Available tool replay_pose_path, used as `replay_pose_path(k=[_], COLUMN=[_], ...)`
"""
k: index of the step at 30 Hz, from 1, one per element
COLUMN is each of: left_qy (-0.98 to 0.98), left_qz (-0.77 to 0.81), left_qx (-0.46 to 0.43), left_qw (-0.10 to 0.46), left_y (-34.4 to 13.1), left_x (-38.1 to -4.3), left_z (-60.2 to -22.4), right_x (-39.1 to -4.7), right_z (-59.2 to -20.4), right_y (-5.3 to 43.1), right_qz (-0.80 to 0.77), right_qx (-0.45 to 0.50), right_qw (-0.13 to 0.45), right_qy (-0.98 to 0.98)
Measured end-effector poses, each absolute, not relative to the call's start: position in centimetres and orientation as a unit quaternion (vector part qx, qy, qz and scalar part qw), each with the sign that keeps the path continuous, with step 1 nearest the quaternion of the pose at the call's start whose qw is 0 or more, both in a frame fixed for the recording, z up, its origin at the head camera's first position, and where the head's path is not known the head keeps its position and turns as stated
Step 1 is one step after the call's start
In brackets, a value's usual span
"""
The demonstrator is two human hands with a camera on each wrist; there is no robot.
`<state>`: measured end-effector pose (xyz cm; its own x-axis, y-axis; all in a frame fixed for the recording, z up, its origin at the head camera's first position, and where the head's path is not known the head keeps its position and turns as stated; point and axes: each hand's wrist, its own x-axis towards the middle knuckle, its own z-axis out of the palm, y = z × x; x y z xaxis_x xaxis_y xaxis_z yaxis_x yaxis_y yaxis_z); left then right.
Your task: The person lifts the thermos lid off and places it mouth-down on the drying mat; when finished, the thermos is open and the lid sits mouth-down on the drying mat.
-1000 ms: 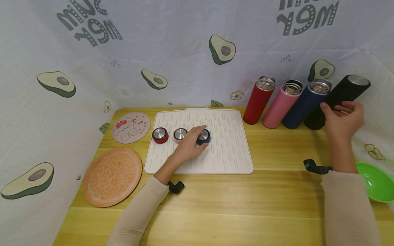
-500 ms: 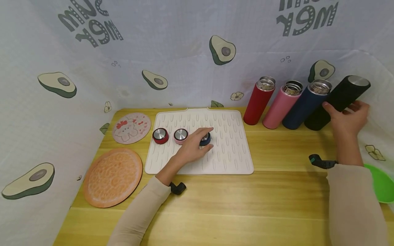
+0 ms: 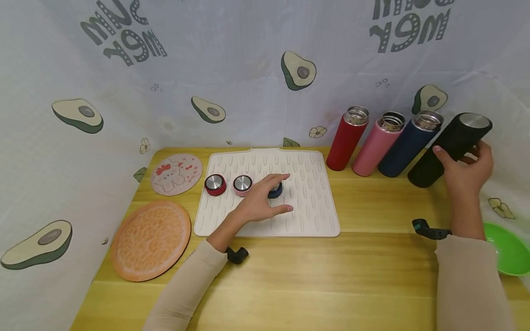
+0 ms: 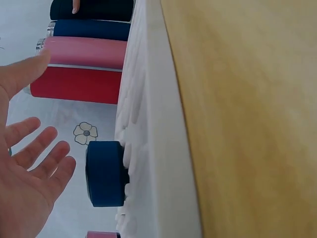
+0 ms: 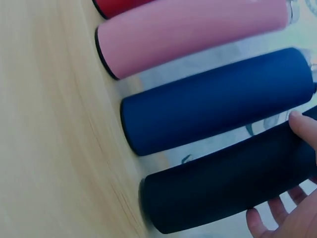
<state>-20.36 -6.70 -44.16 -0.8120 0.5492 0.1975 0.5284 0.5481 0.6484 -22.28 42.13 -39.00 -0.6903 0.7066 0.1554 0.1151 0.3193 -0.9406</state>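
My right hand (image 3: 469, 172) grips the black thermos flask (image 3: 449, 149), thumb on one side and fingers on the other. The flask's silver-topped lid is on; whether its base touches the table I cannot tell. Above the blue lid (image 4: 105, 173) my left hand (image 3: 261, 200) hovers with thumb and fingers spread, apart from it. That lid sits on the white ridged mat (image 3: 308, 202), beside a pink lid (image 3: 242, 185) and a red lid (image 3: 215, 185). Left of the black flask stand the uncapped blue flask (image 3: 407, 147), pink flask (image 3: 377, 147) and red flask (image 3: 347, 142).
A round bunny coaster (image 3: 176, 174) and a larger orange round mat (image 3: 151, 241) lie at the table's left. On the right, beside my forearm, is a green bowl (image 3: 507, 250). A printed curtain (image 3: 248, 73) borders the table behind and at the sides.
The black flask has come slightly towards me, away from the curtain, with my right hand now closer round it. My left thumb and fingers have spread wider and risen off the blue lid.
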Motion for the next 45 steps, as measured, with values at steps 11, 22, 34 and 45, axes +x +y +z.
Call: replay_pose_path(k=[11, 22, 34, 45], left_qy=[0.861, 0.852, 0.827, 0.803], left_qz=[0.395, 0.416, 0.444, 0.465], left_qx=[0.319, 0.314, 0.335, 0.356], left_qw=[-0.006, -0.039, -0.087, -0.114], left_y=[-7.6, -9.1, -10.0, -10.0], left_x=[-20.0, -19.4, -19.0, -17.2], left_z=[-42.2, -39.9, -37.8, -35.7], right_x=[-20.1, -19.0, -17.7, -16.9], right_z=[-37.8, -37.1, -36.1, -35.9], right_y=[37.5, 32.4, 26.0, 21.5], right_qz=[0.571, 0.549, 0.522, 0.451], right_qx=[-0.177, -0.015, 0.075, 0.216], right_qw=[0.374, 0.346, 0.237, 0.166], right_qy=[-0.709, -0.761, -0.816, -0.850])
